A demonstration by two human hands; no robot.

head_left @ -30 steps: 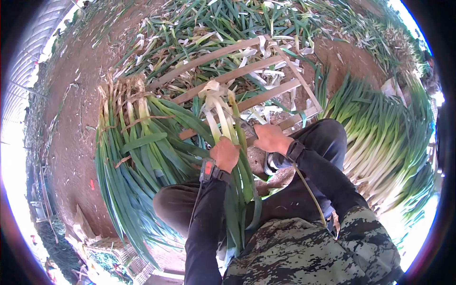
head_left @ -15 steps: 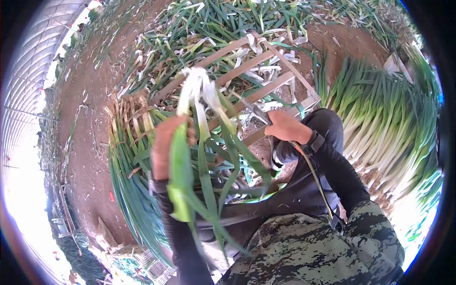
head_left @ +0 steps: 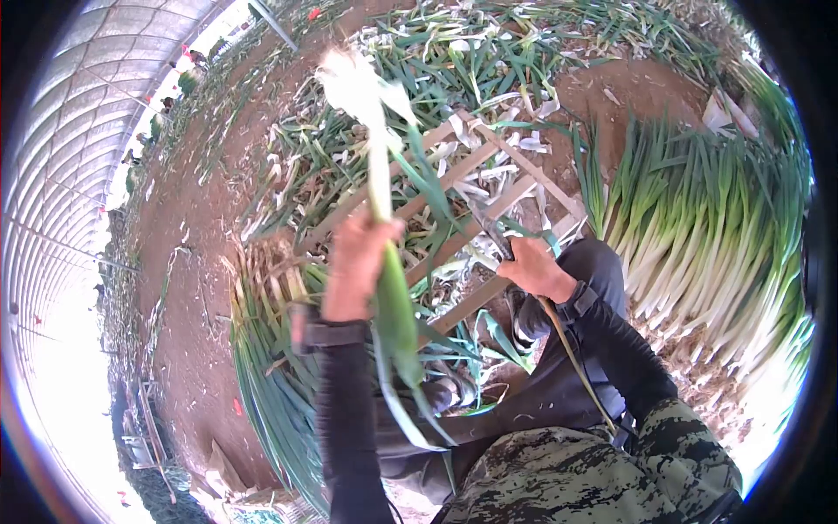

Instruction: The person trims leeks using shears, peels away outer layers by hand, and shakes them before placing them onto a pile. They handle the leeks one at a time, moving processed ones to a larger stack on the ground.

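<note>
My left hand (head_left: 356, 266) is closed around a long green onion (head_left: 379, 179), its white root end pointing up and away and its green leaves hanging toward my lap. Loose outer leaf strips (head_left: 425, 179) hang off the white stalk. My right hand (head_left: 537, 269) is wrapped round a dark, thin-nozzled air gun (head_left: 495, 234), which points up and left. A yellowish hose (head_left: 566, 330) runs from it back along my right forearm. The nozzle tip sits apart from the stalk, over a slatted wooden frame (head_left: 548, 182). Motion blurs the root end and my left hand.
Untrimmed green onions (head_left: 271, 384) with dry roots lie at my left. A broad row of white-stalked green onions (head_left: 690, 236) lies at my right. Peeled leaf scraps (head_left: 489, 61) cover the soil (head_left: 192, 288) ahead. An arched greenhouse roof (head_left: 113, 79) curves along the left.
The onion has moved up and away with my left hand, its white end now higher. Its leaf strips have shifted. My right hand with the air gun has dropped slightly. The view has tilted a little.
</note>
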